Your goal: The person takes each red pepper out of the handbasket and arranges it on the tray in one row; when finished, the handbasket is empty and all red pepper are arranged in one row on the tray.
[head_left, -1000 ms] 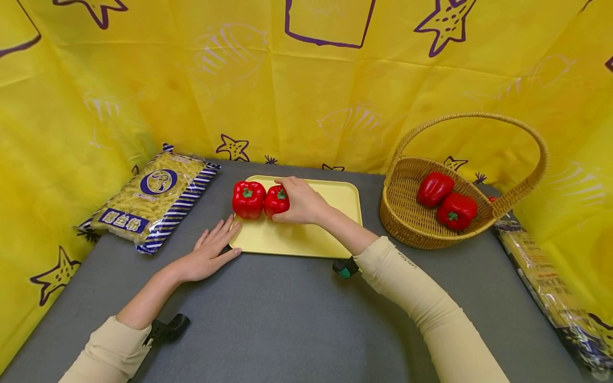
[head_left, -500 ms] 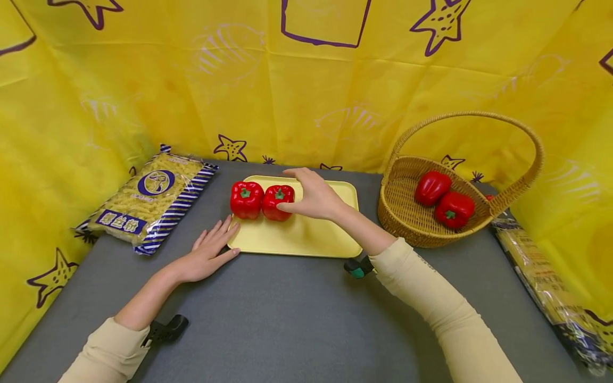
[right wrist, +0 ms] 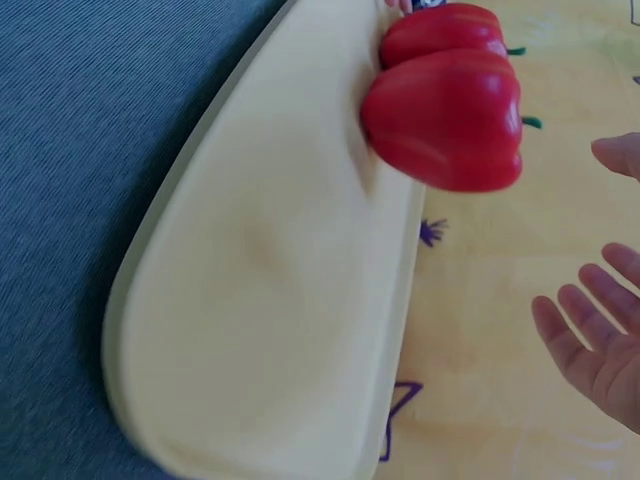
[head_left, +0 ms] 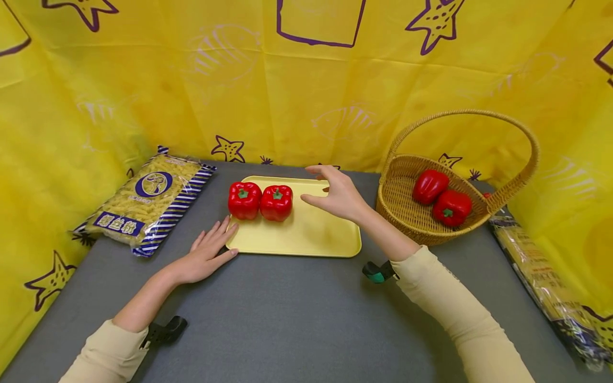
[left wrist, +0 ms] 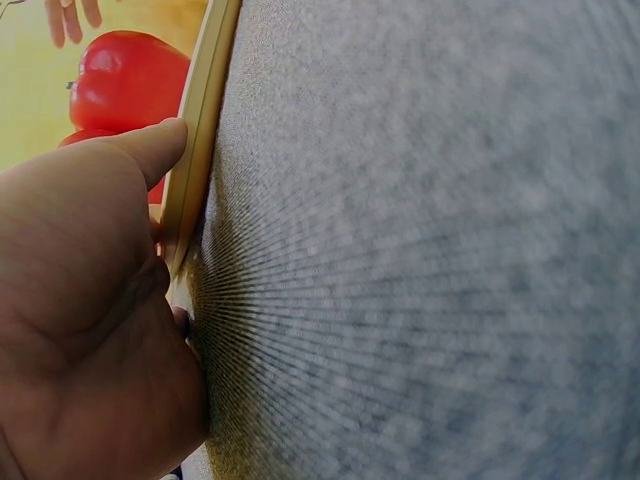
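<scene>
Bell peppers (head_left: 276, 206) stand touching on the yellow tray (head_left: 313, 239), right hand (head_left: 342, 194) hovering empty, fingers parted! Left hand (head_left: 205, 259) lies outstretched against it; a nudge there could topple them.

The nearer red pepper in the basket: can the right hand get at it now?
Probably yes: the right hand is empty, and nothing visible stands between it and the basket, whose top is open. The handle may need care, but in the head view it does not cover the nearer red pepper.
</scene>
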The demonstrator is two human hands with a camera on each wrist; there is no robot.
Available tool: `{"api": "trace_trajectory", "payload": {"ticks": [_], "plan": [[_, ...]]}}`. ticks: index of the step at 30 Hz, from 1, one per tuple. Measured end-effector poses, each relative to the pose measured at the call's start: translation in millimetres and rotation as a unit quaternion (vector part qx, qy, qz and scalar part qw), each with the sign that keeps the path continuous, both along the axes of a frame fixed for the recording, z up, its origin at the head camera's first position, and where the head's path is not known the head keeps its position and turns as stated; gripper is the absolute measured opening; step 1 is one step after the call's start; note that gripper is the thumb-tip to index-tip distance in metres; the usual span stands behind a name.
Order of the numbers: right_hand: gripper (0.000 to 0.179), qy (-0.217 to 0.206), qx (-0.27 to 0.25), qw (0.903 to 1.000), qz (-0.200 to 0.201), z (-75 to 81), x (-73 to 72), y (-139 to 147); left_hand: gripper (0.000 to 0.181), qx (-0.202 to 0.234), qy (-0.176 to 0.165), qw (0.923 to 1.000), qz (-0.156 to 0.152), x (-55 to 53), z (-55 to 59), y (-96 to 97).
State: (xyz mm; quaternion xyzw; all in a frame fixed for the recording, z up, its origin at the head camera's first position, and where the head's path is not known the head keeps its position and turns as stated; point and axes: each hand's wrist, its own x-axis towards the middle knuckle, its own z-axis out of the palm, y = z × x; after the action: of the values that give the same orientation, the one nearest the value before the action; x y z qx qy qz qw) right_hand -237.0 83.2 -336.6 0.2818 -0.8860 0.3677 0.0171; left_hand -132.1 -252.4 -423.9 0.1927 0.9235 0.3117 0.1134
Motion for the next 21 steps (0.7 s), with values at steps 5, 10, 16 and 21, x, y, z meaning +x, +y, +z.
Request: {"api": "trace_trajectory", "payload": {"ticks": [5, 10, 16, 21], "plan": [[0.058, -0.004, -0.009, 0.9999, -0.013, -1.5, 1.5, 15.2, 0.065, 0.005, 0.000, 1.0000, 0.000, 0.2, 0.5, 0.9], [0.057, 0.005, -0.010, 0.9996, -0.027, -1.6, 2.3, 30.6, 0.065, 0.001, 0.002, 1.0000, 0.000, -0.2, -0.5, 0.6], [0.052, 0.008, -0.010, 0.9989, -0.044, -1.2, 2.5, 51.2, 0.065, 0.001, 0.002, 1.0000, -0.001, -0.9, -1.1, -1.3], [0.044, 0.006, -0.023, 0.9972, -0.070, 0.2, 4.7, 68.4, 0.065, 0.001, 0.000, 1.0000, -0.002, -0.6, -1.3, -1.7]]}}
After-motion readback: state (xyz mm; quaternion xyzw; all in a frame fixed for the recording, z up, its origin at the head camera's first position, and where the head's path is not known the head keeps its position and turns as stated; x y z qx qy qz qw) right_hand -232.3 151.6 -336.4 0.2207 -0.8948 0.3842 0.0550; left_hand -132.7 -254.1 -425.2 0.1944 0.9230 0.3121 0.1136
